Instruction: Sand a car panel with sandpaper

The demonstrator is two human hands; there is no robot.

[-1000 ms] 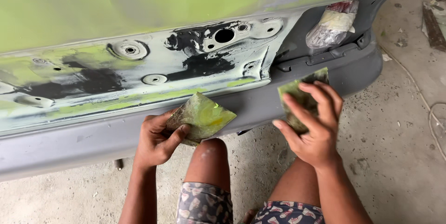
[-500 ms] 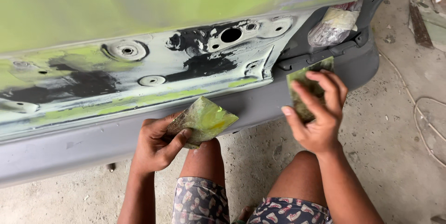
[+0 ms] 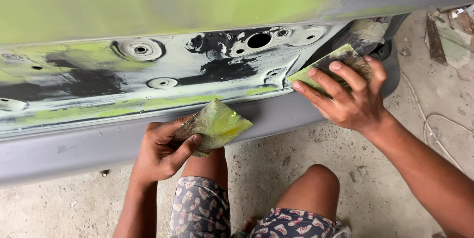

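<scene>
The right hand [image 3: 353,102] spreads its fingers [image 3: 321,77] flat on a green-stained sanding sheet [image 3: 330,66], pressing it against the car panel [image 3: 207,77] at the bare, sanded patch. The left hand [image 3: 160,151] curls its fingers [image 3: 185,146], thumb on top, around a folded sanding sheet [image 3: 217,124], held just below the panel's grey lower edge [image 3: 74,151]. Under both hands lies the concrete floor [image 3: 375,188].
</scene>
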